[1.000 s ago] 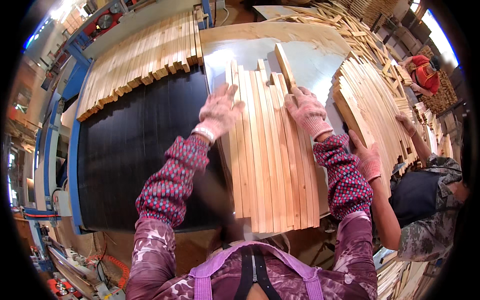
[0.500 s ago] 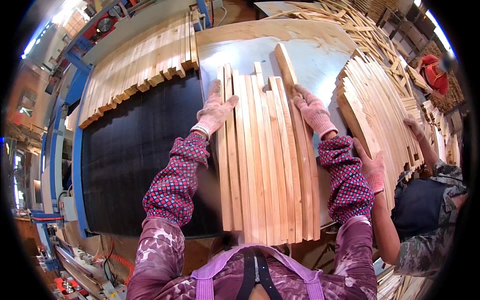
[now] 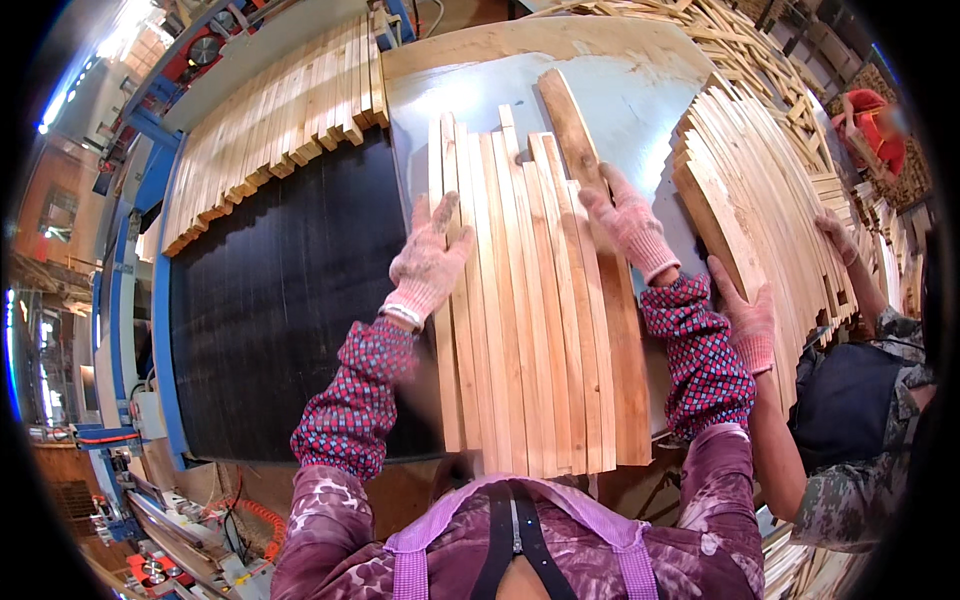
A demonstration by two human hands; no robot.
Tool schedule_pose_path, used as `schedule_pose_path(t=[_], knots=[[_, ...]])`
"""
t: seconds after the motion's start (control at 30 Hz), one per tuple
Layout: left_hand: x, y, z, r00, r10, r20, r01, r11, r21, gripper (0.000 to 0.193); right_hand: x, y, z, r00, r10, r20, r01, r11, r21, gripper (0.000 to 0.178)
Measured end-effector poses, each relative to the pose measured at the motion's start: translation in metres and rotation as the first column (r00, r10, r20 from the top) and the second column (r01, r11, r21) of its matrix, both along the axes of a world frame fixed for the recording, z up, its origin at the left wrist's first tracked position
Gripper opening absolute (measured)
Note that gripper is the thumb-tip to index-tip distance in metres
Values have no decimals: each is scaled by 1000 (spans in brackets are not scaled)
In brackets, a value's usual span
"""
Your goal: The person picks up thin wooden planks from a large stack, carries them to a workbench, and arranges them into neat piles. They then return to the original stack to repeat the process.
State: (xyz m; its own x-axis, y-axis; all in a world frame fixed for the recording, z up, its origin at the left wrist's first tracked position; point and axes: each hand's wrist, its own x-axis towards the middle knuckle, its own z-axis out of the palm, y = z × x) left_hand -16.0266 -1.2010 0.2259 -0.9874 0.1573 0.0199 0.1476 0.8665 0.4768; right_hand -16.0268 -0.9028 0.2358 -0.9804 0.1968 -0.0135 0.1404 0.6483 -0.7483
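A row of pale wooden strips [image 3: 520, 330] lies side by side in front of me, their ends uneven. My left hand [image 3: 430, 262], in a pink knit glove, rests on the leftmost strips with fingers stretched and thumb apart. At the row's right side lies a wider, darker wooden board [image 3: 622, 365], reaching farther forward than the strips. My right hand [image 3: 635, 230], gloved alike, holds that board near its middle, thumb over its top and fingers along its right edge. The undersides of both hands are hidden.
A metal table [image 3: 460, 85] lies under the strips. To the left, a black belt [image 3: 290, 310] carries another strip row [image 3: 280, 135]. At right, a co-worker's gloved hand [image 3: 748, 325] touches a strip stack [image 3: 760, 200]. Loose strips [image 3: 760, 70] and a person in red [image 3: 880, 135] are beyond.
The right-hand board has turned to show its broad face and a gap has opened beside it. My left hand has slid nearer to me along the strips.
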Motion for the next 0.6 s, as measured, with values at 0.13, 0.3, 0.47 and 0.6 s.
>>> schedule_pose_path(t=[0.13,0.3,0.47,0.6], knots=[[43,-5,10,1000,13,-14,-13,1000,-5,71,35,-9,3,998,28,63,-32,997,73,97],[96,-6,30,924,-294,-243,223,933,-281,81,52,-3,3,991,24,134,-26,1000,12,95],[170,1,68,891,-422,-165,391,900,-192,72,53,-2,0,996,81,22,-84,981,178,91],[228,-13,62,944,-320,-83,322,947,8,73,46,-8,4,994,48,96,-64,983,173,86]])
